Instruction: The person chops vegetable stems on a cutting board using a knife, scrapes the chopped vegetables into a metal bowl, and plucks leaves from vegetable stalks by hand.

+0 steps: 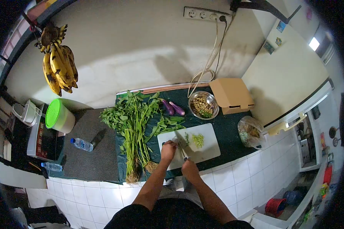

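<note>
My right hand [190, 169] is wrapped round the handle of a knife [182, 151], whose blade points away from me over a white cutting board [208, 147]. At the board's left side, my left hand [169, 149] is closed close to the blade. What its fingers hold is too small to make out. Chopped pale green pieces [197, 140] lie on the board, with a few darker green bits [187, 139] beside them. Left of the board spreads a big bunch of leafy greens [133, 126] with roots on. Two purple eggplants [172, 108] lie behind the board.
A metal bowl [195, 113] of chopped food and a cardboard box [232, 95] stand at the back. A filled plastic bag [250, 131] sits at right. Leftward are a water bottle [82, 144] and a green-lidded bucket [65, 121]. Bananas [59, 68] hang upper left.
</note>
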